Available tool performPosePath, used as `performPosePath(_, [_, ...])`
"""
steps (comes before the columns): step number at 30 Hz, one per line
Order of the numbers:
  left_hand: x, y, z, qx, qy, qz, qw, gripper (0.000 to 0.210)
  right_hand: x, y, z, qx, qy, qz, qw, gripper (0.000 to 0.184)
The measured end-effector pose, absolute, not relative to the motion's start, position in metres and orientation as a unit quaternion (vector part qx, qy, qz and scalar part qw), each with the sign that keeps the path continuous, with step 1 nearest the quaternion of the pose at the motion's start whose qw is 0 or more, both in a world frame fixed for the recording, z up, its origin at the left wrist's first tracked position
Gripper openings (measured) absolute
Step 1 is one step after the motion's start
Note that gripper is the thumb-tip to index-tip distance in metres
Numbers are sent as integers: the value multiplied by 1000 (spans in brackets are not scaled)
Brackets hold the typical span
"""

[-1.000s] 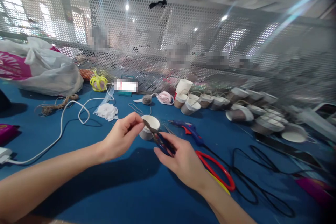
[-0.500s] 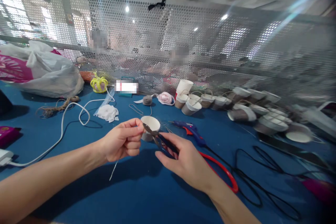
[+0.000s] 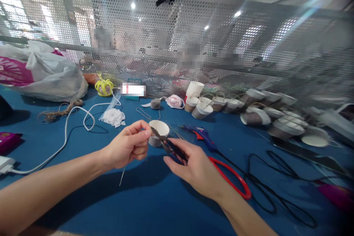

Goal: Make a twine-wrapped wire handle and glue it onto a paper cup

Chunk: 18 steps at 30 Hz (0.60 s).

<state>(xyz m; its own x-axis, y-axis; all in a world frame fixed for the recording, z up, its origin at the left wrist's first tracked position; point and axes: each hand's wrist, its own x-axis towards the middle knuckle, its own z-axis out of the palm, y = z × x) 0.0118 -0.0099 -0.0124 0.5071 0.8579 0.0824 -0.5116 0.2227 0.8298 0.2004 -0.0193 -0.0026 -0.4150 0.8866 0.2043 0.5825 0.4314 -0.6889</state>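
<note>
Closed fingers of my left hand (image 3: 129,143) pinch a thin pale wire (image 3: 122,176), whose tail hangs below the fist. In my right hand (image 3: 196,166) is a pair of pliers (image 3: 178,153) with dark handles. The jaws reach to my left fingertips; whether they bite the wire there is hidden. Just behind the pliers a small white-and-grey cup (image 3: 162,126) stands upright on the blue table (image 3: 155,199), partly covered by my left fingers and the tool.
To the right lie a blue glue gun (image 3: 203,136), red-handled scissors (image 3: 235,177) and a black cable (image 3: 265,195). Several small cups with handles (image 3: 203,110) line the back. Further left are white fabric (image 3: 114,117), a white cable (image 3: 65,132) and a plastic bag (image 3: 55,77).
Both hands stay nearly in place, with the pliers still at my left fingertips. The hanging wire end has shifted slightly up and to the right.
</note>
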Motion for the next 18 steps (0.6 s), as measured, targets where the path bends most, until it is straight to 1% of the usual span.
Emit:
performPosePath(5, [7,-6,-13,395,173,393,813,13,201,-18,1,-451,-809,246,287,22])
performPosePath(7, [5,-4,-11,423,196,367,805,14,202,-18,2,-450,-806,271,274,21])
performPosePath(8, [5,-3,-10,458,223,371,777,15,203,-17,2,-451,-800,293,266,21])
performPosePath(9, [5,-2,-9,503,260,390,726,15,203,-17,2,-453,-792,316,259,21])
performPosePath(12, [6,-3,-7,634,373,473,485,10,202,-18,0,-463,-765,366,257,25])
performPosePath(14, [8,-3,-8,681,406,500,348,6,200,-18,-1,-469,-750,381,269,27])
performPosePath(16, [8,-4,-9,705,407,513,274,6,198,-20,-1,-471,-742,388,278,27])
performPosePath(18, [8,-4,-10,713,401,518,250,7,195,-22,-1,-474,-745,377,280,25])
